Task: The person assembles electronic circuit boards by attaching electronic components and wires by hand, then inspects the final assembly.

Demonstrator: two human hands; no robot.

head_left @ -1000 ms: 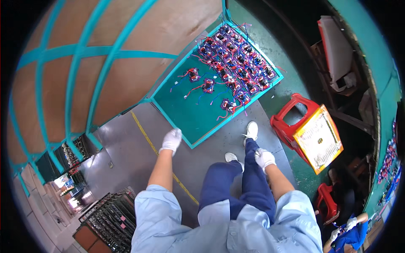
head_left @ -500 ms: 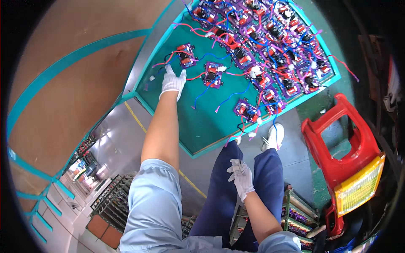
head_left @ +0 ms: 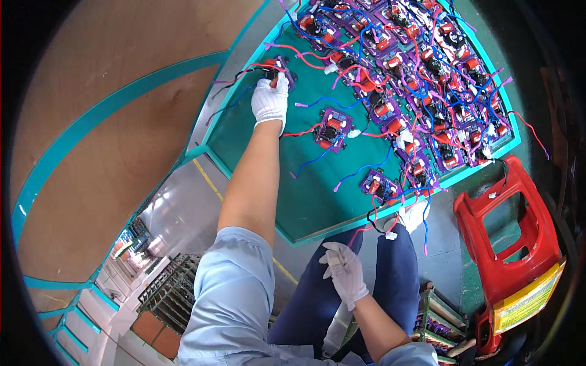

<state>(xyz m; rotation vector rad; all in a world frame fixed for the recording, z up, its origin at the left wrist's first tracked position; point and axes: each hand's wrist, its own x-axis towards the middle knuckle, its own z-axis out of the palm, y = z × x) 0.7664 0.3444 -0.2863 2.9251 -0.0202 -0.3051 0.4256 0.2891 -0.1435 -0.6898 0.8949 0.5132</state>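
Observation:
My left hand, in a white glove, is closed on a purple circuit board with red and black parts, near the far left edge of the green-topped table. Red, black and blue wires trail leftward from that board; the fingers hide part of it. Closest to it on the surface lies another circuit board with red and blue wires. My right hand, also gloved, hangs low before my thighs, fingers loosely apart and nothing in them.
Rows of wired circuit boards cover the table's right side, some wires hanging over its rim. One board lies by the near edge. A red plastic stool with a yellow-framed panel stands at right. A brown board surface spreads at left.
My left hand has gone from open beside the board to closed on it, and the board has shifted away from me with its wires. My right hand stays low. The view has shifted slightly.

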